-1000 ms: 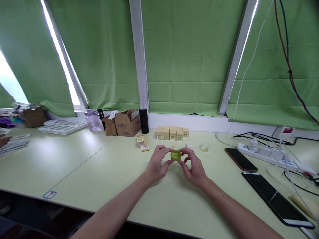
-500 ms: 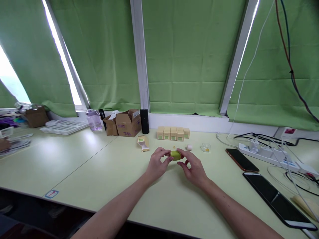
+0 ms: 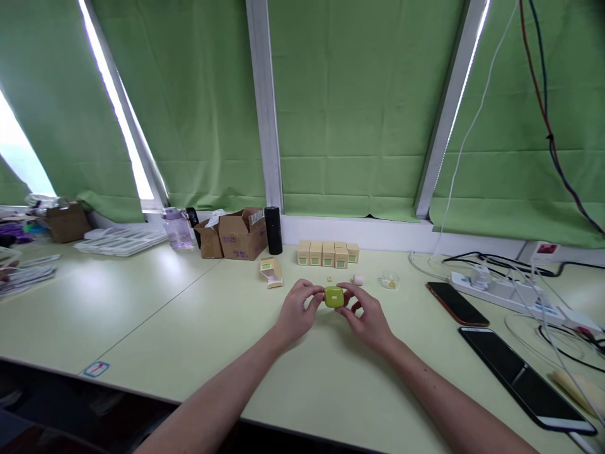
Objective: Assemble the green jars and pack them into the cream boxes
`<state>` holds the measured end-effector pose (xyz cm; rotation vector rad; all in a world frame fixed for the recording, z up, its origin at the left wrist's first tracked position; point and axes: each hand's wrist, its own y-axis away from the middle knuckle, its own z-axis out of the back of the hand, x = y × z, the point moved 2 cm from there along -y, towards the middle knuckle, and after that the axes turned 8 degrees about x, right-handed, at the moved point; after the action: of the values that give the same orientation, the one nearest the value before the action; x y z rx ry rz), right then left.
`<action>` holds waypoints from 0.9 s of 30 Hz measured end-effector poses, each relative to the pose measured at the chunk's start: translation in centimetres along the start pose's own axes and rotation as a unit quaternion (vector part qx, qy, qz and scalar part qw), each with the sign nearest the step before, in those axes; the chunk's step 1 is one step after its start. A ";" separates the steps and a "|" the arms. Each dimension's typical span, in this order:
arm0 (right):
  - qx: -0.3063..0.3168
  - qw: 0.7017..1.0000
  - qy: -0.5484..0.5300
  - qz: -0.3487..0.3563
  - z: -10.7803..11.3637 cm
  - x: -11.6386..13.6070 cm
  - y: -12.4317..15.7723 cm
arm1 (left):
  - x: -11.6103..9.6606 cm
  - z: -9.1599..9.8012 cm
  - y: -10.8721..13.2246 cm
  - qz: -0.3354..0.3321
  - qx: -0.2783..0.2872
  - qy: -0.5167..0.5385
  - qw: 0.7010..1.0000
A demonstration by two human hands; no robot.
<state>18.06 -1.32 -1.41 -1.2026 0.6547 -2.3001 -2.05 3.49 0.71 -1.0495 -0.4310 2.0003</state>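
A small glossy green case (image 3: 334,297) with rounded corners is held just above the table, its flat face turned toward me. My left hand (image 3: 299,310) pinches its left side between thumb and fingers. On the right side, the fingers of my right hand (image 3: 367,317) grip it the same way. Behind my hands lie an opened small box (image 3: 271,273), a tiny yellowish piece (image 3: 329,279), a pale pink roll (image 3: 358,279) and a clear dish (image 3: 389,280) with something yellow in it.
Several small tan boxes (image 3: 328,255) stand in a row at the back. Left of them are a black cylinder (image 3: 273,230), a cardboard box (image 3: 243,236) and a purple bottle (image 3: 177,228). Two phones (image 3: 457,304) (image 3: 524,375) and a power strip (image 3: 496,291) with cables lie right.
The green case has been turned between my fingers, so its broad face with a small light mark now shows. Both hands stay at nearly the same place.
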 end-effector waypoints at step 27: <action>0.042 0.993 -0.106 -0.042 -0.1 0.2 -0.1 | -1.5 0.2 0.4 -0.135 0.081 -0.147 0.977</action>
<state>17.89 -1.35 -1.28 -1.4333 0.4335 -2.2019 -1.94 2.07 1.40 -0.5624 -0.5250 1.9102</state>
